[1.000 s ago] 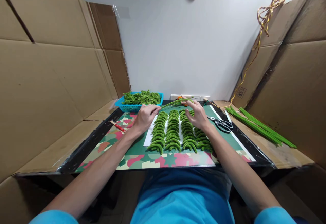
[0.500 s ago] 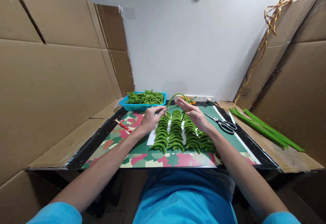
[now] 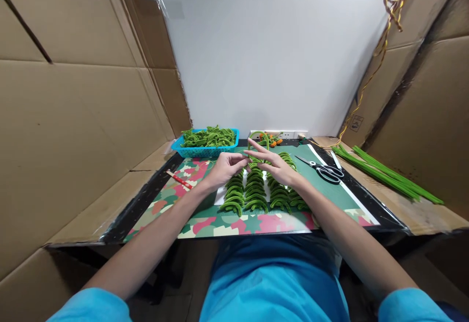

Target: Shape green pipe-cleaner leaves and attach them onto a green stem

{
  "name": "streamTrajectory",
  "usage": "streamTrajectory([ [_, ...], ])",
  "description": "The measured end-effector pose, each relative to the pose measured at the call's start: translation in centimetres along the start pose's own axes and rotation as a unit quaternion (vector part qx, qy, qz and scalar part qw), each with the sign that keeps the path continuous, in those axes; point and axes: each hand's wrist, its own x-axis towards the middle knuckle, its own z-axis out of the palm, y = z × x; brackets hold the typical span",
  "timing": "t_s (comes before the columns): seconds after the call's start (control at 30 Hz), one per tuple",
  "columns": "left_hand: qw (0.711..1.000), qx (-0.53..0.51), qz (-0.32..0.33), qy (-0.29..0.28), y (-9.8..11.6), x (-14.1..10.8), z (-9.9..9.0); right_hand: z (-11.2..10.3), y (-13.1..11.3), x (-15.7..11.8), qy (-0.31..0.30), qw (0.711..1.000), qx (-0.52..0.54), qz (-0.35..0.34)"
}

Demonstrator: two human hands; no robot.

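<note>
My left hand (image 3: 227,168) pinches one end of a green fuzzy stem (image 3: 261,133), which arches up in a loop above the rows. My right hand (image 3: 275,164) meets it at the fingertips, its fingers partly spread across the loop's lower part; whether its thumb grips the stem is hidden. Under and in front of both hands, several columns of curved green fuzzy pieces (image 3: 255,196) lie on white paper (image 3: 220,197) over a green mat (image 3: 331,196).
A blue basket (image 3: 205,152) of green pieces stands at the back left. Black-handled scissors (image 3: 327,173) and long green stems (image 3: 388,175) lie right. A red cutter (image 3: 179,180) is left; orange flowers (image 3: 275,140) sit behind the hands.
My hands have come together at the fingertips, and the stem's arch has narrowed into a smaller loop. The head view has shifted slightly.
</note>
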Motion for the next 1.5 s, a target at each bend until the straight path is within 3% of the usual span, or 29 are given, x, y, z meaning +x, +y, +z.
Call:
streamTrajectory([
  [0.27, 0.999, -0.029, -0.013, -0.001, 0.7, -0.1, 1.4, 1.1, -0.5, 0.2, 0.009, 1.000, -0.003, 0.004],
  [0.53, 0.999, -0.033, 0.001, 0.015, 0.4, 0.3, 1.5, 2.1, -0.6, 0.2, 0.002, 0.999, 0.046, -0.014],
  [1.03, 1.000, 0.002, 0.013, 0.021, 1.0, -0.1, 1.5, 1.8, -1.7, 0.1, -0.015, 0.999, 0.043, 0.000],
  [1.5, 0.999, 0.016, 0.000, 0.030, 1.0, -0.2, 1.6, 1.4, -0.9, 0.0, 0.060, 0.998, -0.023, 0.028],
])
